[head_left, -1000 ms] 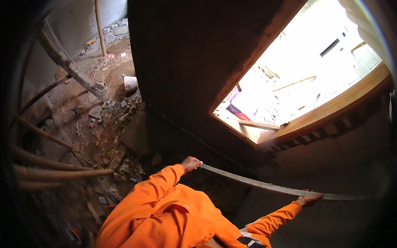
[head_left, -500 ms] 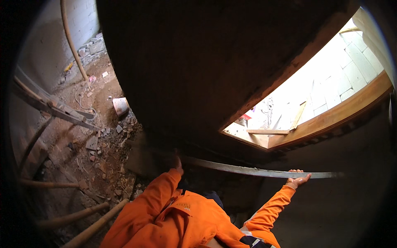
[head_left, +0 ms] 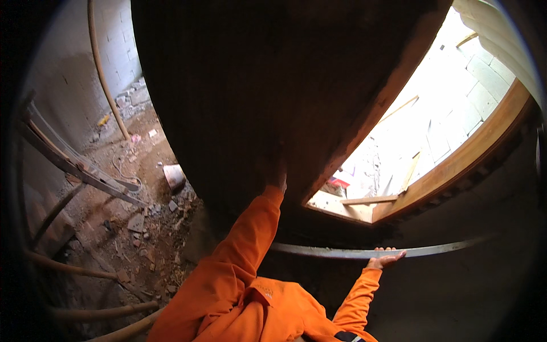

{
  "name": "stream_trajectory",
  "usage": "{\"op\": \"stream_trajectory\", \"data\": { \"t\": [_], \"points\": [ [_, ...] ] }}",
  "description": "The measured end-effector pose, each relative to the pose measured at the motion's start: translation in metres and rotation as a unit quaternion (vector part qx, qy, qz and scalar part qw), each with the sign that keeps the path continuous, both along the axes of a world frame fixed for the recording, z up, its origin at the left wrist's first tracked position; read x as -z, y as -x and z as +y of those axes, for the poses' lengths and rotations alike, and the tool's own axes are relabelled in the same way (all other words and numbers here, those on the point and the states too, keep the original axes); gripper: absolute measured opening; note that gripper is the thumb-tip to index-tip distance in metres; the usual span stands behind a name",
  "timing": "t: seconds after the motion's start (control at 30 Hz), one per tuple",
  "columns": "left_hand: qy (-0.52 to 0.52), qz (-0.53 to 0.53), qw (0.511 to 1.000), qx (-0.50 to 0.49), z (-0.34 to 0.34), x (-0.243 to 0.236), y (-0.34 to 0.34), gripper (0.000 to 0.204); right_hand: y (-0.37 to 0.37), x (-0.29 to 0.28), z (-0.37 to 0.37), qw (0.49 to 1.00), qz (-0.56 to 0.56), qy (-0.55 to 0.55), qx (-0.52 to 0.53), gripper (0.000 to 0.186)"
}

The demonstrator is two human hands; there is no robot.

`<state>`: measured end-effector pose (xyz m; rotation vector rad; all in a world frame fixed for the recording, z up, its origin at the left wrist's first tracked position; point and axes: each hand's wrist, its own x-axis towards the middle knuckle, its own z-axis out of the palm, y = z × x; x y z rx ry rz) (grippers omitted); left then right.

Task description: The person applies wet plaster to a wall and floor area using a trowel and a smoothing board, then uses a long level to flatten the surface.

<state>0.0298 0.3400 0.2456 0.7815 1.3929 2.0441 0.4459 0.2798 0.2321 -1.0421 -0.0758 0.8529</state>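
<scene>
The right hand (head_left: 385,259) is gripping a long straightedge (head_left: 364,251), fingers curled over it, lying across the dark wall (head_left: 239,102) below the window frame (head_left: 456,165). The left hand (head_left: 277,181) is pressing on the wall (fingers too shadowed to tell). Keeping the bar flat against the surface matters.

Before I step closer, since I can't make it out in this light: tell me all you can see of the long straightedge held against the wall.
The straightedge is a long, thin, flat bar, pale grey like metal, smeared along its length. It lies roughly level across the dark wall, just under the wooden window frame. The right hand grips it from below; the left hand is higher up on the wall, off the bar. Its left end disappears behind the orange sleeve; its right end fades into shadow.
</scene>
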Motion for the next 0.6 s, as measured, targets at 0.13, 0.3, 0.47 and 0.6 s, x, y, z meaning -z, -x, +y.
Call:
{"op": "stream_trajectory", "data": {
  "t": [0.13,0.3,0.47,0.6],
  "points": [
    [0.007,0.029,1.000,-0.003,-0.007,-0.005,0.002,0.048,-0.010,0.019,0.000,0.999,-0.047,-0.005,0.021,0.050],
    [0.016,0.058,0.998,-0.005,-0.015,-0.009,0.004,0.045,-0.022,0.043,0.005,0.992,-0.120,-0.029,0.017,0.066],
    [0.032,0.092,0.995,-0.013,-0.035,-0.013,0.018,0.043,-0.014,0.050,0.003,0.994,-0.107,-0.006,-0.001,0.060],
    [0.053,0.108,0.989,-0.083,-0.094,-0.005,0.047,0.041,-0.027,0.043,-0.005,0.995,-0.098,0.002,0.027,0.052]
  ]
}}
